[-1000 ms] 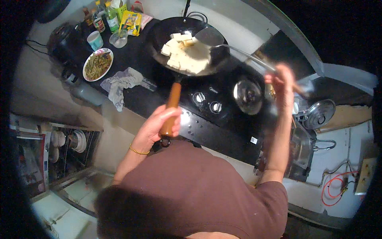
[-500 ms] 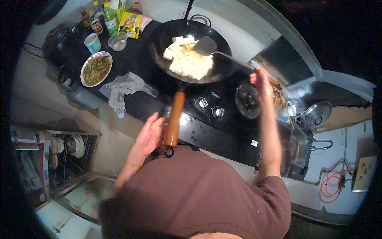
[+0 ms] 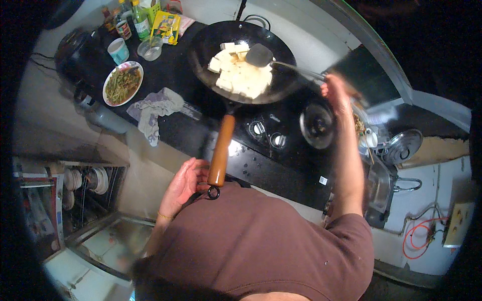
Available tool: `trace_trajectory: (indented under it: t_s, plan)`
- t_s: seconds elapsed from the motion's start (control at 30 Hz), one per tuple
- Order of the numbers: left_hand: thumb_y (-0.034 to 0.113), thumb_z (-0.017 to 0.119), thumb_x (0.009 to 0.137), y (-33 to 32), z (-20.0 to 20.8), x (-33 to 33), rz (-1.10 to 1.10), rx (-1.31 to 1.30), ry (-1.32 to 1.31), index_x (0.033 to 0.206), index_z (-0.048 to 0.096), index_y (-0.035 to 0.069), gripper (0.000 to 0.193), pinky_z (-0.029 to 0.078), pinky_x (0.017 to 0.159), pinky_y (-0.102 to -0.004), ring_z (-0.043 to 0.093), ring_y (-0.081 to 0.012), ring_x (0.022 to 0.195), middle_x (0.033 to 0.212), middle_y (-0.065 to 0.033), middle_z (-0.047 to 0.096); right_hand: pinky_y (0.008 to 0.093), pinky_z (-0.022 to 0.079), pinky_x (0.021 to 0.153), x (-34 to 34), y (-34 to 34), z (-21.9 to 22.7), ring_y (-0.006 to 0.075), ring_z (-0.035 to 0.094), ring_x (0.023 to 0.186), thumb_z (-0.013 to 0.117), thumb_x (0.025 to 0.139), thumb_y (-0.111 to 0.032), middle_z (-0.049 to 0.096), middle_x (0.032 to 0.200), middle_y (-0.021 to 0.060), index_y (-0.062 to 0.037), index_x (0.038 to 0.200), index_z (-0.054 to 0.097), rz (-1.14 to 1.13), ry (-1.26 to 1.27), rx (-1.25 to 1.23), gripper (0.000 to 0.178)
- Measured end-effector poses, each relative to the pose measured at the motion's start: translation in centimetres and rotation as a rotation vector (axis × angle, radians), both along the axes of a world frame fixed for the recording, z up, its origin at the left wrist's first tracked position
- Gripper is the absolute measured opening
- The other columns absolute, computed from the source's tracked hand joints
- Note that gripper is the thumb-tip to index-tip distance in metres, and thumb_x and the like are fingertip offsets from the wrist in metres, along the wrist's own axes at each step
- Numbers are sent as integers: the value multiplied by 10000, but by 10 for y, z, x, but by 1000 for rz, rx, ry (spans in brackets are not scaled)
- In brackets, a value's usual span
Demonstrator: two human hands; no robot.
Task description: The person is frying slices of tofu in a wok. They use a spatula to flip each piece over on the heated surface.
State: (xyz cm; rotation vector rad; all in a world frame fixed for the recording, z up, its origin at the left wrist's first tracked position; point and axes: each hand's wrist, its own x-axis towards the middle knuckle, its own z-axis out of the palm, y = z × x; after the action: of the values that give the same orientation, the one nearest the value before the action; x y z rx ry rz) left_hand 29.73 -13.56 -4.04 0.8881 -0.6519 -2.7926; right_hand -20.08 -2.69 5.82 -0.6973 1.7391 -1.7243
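Many squarish blocks (image 3: 244,80) were held in rnd. wok (image 3: 201,55). Metal spatula (image 3: 259,55) was gripped by R hand (image 3: 337,94), fingers curled; L hand (image 3: 186,180) was held loosely bent nr. wooden handle (image 3: 222,150).

Right forearm (image 3: 350,160) stretches forward, right hand (image 3: 337,93) curled in a grip; left hand (image 3: 186,180) beside the torso (image 3: 256,231), fingers (image 3: 189,164) loosely bent

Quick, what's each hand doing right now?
Left hand: open beside the pan handle; whether it touches cannot be told.
Right hand: closed, holding the spatula.
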Motion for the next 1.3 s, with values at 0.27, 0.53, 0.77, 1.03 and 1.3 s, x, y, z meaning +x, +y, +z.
trace_trajectory:
  t_s: [0.27, 0.53, 0.77, 1.03, 1.3]
  plan:
    - [421, 345, 995, 6, -19, 15, 44, -55, 17, 1209, 487, 57, 445, 520, 792, -351, 602, -213, 924, 1015, -111, 607, 263, 501, 643, -14, 9, -15, 136, 599, 681, 560, 940, -290, 645, 819, 86, -67, 1101, 583, -7, -155, -41, 276]
    - [391, 353, 1000, 10, -27, 26, 56, -67, -8, 1237, 484, 60, 428, 509, 821, -354, 598, -205, 932, 1033, -110, 604, 252, 478, 679, 68, -12, 48, 122, 586, 687, 580, 928, -258, 643, 819, 74, -57, 1062, 596, 224, 169, -38, 242]
    - [359, 379, 999, 15, -27, 24, 99, -57, 22, 1227, 506, 57, 398, 510, 821, -342, 602, -197, 916, 1018, -109, 618, 242, 480, 668, 94, -50, 51, 121, 602, 703, 624, 910, -258, 653, 827, 54, -49, 1036, 629, 181, 338, -73, 244]
    - [350, 383, 999, 18, -36, 41, 143, -31, 9, 1227, 498, 47, 397, 511, 814, -351, 609, -212, 911, 1021, -117, 621, 252, 465, 603, 54, -24, 39, 120, 583, 633, 628, 892, -296, 636, 743, 68, -57, 994, 645, -45, 292, -58, 260]
    - [352, 431, 969, 12, -44, 41, 86, -68, -30, 1189, 501, 60, 372, 483, 792, -327, 596, -199, 914, 1036, -106, 620, 259, 462, 583, 40, -3, 9, 134, 576, 605, 634, 891, -292, 641, 757, 94, -43, 1022, 613, -130, 17, -116, 283]
